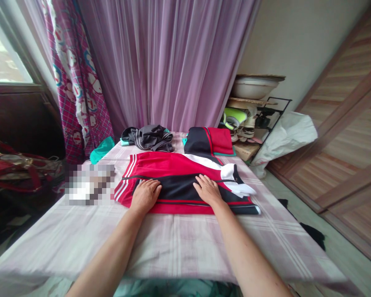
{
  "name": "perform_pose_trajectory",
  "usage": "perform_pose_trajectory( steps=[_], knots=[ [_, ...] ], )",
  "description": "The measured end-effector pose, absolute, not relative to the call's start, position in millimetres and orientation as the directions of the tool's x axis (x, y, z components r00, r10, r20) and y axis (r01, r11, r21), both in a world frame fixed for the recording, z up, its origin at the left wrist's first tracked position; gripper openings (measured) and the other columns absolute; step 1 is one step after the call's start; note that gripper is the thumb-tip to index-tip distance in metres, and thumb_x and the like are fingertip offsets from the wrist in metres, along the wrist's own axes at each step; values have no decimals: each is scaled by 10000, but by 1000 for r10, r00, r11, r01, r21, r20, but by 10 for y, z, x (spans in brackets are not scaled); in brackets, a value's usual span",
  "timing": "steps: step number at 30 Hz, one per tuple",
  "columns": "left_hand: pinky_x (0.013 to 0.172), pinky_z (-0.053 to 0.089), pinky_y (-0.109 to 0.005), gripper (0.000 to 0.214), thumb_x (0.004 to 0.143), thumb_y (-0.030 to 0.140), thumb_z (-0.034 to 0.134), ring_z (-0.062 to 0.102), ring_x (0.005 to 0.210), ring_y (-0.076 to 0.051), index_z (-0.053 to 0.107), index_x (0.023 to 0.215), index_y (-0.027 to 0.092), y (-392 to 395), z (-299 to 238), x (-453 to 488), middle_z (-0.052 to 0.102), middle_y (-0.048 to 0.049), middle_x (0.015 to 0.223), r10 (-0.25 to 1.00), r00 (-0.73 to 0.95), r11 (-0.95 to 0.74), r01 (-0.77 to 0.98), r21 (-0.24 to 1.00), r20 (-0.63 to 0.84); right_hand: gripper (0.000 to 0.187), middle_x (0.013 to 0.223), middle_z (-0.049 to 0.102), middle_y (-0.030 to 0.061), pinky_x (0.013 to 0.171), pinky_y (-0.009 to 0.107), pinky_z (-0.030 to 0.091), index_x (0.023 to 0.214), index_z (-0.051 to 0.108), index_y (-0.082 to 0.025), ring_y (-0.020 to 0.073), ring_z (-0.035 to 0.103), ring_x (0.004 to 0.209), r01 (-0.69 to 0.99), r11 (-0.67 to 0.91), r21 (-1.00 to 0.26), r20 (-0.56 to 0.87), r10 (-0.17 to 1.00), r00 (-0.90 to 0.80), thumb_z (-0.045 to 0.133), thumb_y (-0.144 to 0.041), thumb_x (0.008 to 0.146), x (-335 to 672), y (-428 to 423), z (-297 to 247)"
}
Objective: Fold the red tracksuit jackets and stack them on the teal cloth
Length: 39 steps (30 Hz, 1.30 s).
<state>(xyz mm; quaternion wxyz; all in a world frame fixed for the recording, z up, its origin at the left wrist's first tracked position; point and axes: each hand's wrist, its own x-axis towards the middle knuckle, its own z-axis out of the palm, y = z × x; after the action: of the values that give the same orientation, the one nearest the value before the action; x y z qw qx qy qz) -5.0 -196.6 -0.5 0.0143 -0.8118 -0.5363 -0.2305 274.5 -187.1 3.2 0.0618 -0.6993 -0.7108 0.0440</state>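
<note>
A red, black and white zip-up track jacket lies across the table, partly folded, with white stripes on its left end and a white collar or cuff part at its right. My left hand rests flat on the black panel near the striped end. Farther right, my right hand lies on the same panel with its fingers spread. Neither hand grips the cloth. Behind the jacket, a folded black and red garment sits at the back right of the table. A crumpled dark grey garment lies at the back left.
A plaid cloth covers the table. A teal cloth hangs by its left back edge, near a blurred-out patch. Purple curtains hang behind. To the right stand a rack with basins, a white sack and a wooden wardrobe.
</note>
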Motion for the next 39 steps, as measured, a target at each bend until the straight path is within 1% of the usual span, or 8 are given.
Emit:
perform_pose_trajectory(
  steps=[5, 12, 17, 22, 25, 29, 33, 39],
  knots=[
    [1144, 371, -505, 382, 978, 403, 444, 547, 1321, -296, 711, 1204, 248, -1956, -34, -126, 682, -60, 1320, 901, 235, -326, 922, 211, 365, 572, 1625, 326, 47, 1193, 459, 223, 1528, 408, -234, 228, 257, 1499, 990, -26, -140, -3, 1000, 26, 307, -461, 1013, 2725, -1852, 14],
    [1146, 379, -469, 388, 994, 382, 416, 573, 1296, -258, 707, 1213, 248, -1960, -48, -115, 691, -57, 1307, 876, 241, -361, 901, 239, 417, 588, 1628, 317, 69, 1182, 477, 240, 1527, 413, -221, 251, 269, 1493, 988, -85, -126, -9, 996, 85, 302, -469, 1006, 2743, -1892, 4],
    [1131, 396, -490, 376, 991, 383, 428, 560, 1309, -273, 721, 1187, 251, -1959, -16, -96, 681, -56, 1322, 897, 245, -341, 914, 222, 368, 580, 1623, 328, 80, 1176, 477, 254, 1521, 423, -211, 256, 278, 1489, 988, -111, -106, 6, 994, 112, 305, -461, 1012, 2763, -1920, 32],
    [1132, 399, -497, 382, 991, 362, 427, 553, 1316, -277, 706, 1217, 232, -1971, 13, -77, 668, -69, 1340, 906, 255, -333, 922, 196, 337, 545, 1610, 349, 103, 1182, 494, 242, 1507, 443, -217, 256, 308, 1479, 993, -41, -113, 75, 996, 49, 333, -422, 1014, 2717, -1971, 77],
    [1135, 396, -496, 382, 974, 343, 452, 545, 1324, -286, 689, 1251, 227, -1967, 11, -87, 646, -82, 1370, 910, 245, -316, 932, 175, 335, 539, 1612, 348, 86, 1202, 498, 195, 1514, 428, -239, 238, 294, 1486, 988, 86, -126, 138, 988, -68, 344, -423, 1014, 2610, -2028, 98],
    [1154, 364, -518, 405, 948, 295, 474, 503, 1363, -297, 653, 1307, 241, -1946, 2, -127, 592, -81, 1436, 929, 207, -264, 952, 156, 305, 550, 1610, 358, 59, 1204, 517, 187, 1509, 430, -283, 232, 282, 1491, 967, 203, -152, 23, 979, -202, 361, -493, 1006, 2552, -2065, 102],
    [1161, 347, -514, 402, 945, 298, 474, 494, 1370, -294, 654, 1302, 257, -1932, 9, -166, 595, -76, 1433, 932, 167, -234, 955, 182, 322, 581, 1636, 299, 69, 1206, 517, 181, 1530, 395, -277, 236, 242, 1507, 988, 68, -137, -43, 996, -74, 337, -525, 1008, 2756, -2033, 72],
    [1158, 285, -567, 376, 969, 401, 449, 532, 1312, -310, 679, 1229, 259, -1983, 66, -271, 655, -93, 1355, 898, -18, -99, 965, 243, 440, 533, 1626, 327, 52, 1195, 487, 217, 1493, 457, -290, 222, 267, 1495, 987, 0, -162, 26, 1000, 5, 311, -484, 1018, 2986, -1999, -29]
  ],
)
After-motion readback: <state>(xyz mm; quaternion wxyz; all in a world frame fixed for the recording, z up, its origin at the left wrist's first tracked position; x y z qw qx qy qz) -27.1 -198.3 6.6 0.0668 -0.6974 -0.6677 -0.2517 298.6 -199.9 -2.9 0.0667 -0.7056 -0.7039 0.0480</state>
